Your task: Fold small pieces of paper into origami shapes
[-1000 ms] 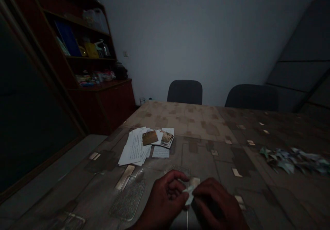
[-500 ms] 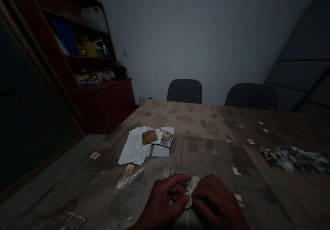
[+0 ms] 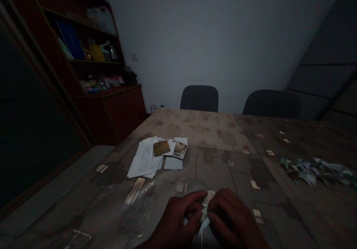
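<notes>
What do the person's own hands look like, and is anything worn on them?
The left hand and the right hand are bare, without gloves. No sleeve, watch or ring can be seen, though the dim light hides fine detail.

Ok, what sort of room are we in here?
Probably a dining room or small meeting room: a large patterned table, two dark chairs beyond its far edge, and a red-brown shelved cabinet against the wall.

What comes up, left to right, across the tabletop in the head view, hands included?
Printed sheets → left hand → small pale piece → right hand → heap of crumpled-looking pieces
</notes>
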`<move>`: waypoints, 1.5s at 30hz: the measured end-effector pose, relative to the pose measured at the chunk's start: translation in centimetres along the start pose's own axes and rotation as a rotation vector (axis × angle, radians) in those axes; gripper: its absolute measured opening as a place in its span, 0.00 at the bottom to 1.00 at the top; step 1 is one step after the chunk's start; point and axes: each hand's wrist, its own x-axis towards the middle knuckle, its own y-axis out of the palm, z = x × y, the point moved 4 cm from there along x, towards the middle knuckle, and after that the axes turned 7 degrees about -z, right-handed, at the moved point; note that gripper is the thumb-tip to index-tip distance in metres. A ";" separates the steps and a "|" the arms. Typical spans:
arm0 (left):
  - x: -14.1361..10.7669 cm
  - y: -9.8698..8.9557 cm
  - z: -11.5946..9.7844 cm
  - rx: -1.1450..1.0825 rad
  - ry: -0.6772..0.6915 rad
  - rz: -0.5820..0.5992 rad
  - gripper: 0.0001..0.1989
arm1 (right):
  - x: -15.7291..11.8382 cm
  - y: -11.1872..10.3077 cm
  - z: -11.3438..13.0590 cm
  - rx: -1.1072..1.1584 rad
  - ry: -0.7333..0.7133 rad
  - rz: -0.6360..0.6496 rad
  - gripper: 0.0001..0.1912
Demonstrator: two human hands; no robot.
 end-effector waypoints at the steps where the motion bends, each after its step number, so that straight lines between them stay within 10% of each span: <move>1: 0.0 0.0 0.0 -0.022 -0.008 0.003 0.21 | 0.0 0.1 0.0 0.000 0.004 0.001 0.07; 27: 0.0 0.5 0.4 -0.032 -0.040 0.021 0.25 | -0.1 -0.2 -0.5 0.055 0.078 -0.003 0.06; 34: 0.4 1.0 1.1 -0.514 -0.247 0.014 0.19 | 0.2 -0.7 0.1 0.089 0.049 -0.036 0.07; 45: 0.5 -0.4 -0.5 -0.166 -0.069 -0.037 0.24 | -0.2 -0.8 -0.2 0.164 0.261 -0.010 0.05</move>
